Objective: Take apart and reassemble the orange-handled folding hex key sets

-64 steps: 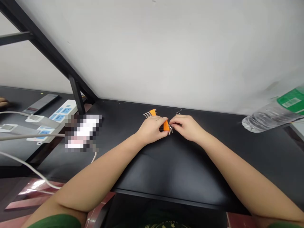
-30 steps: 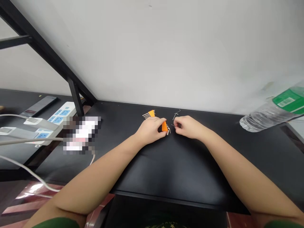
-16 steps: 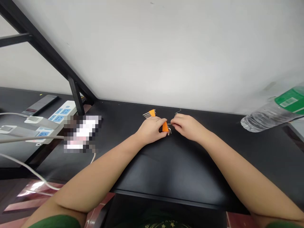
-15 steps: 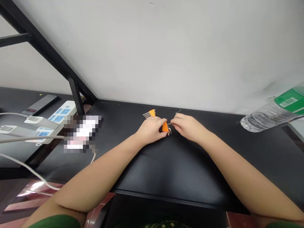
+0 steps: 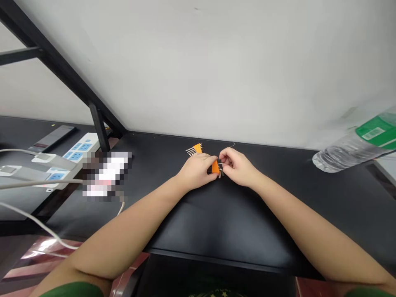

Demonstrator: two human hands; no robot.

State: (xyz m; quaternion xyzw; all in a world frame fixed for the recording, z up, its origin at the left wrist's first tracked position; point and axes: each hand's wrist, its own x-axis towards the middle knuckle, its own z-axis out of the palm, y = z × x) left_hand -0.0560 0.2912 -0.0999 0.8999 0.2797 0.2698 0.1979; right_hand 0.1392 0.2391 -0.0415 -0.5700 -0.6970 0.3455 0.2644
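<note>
My left hand [image 5: 196, 171] is closed around an orange hex-key holder [image 5: 215, 166] on the black desk [image 5: 235, 222], with short metal key ends sticking out of it. My right hand [image 5: 236, 167] meets it from the right, fingers pinched on a thin hex key at the holder. A second orange holder with several metal keys [image 5: 195, 149] lies just behind my left hand. One thin bent key [image 5: 233, 144] lies loose behind my right hand, near the wall.
A clear plastic bottle with a green label [image 5: 355, 146] lies at the right. White power strips with blue sockets [image 5: 69, 159] and grey cables sit at the left beside a black frame post [image 5: 99, 132]. A blurred-out object [image 5: 107, 175] lies left of my arm.
My right hand drew back with a thin key, then came in again to the holder and now presses against it. My left hand kept its grip in place.
</note>
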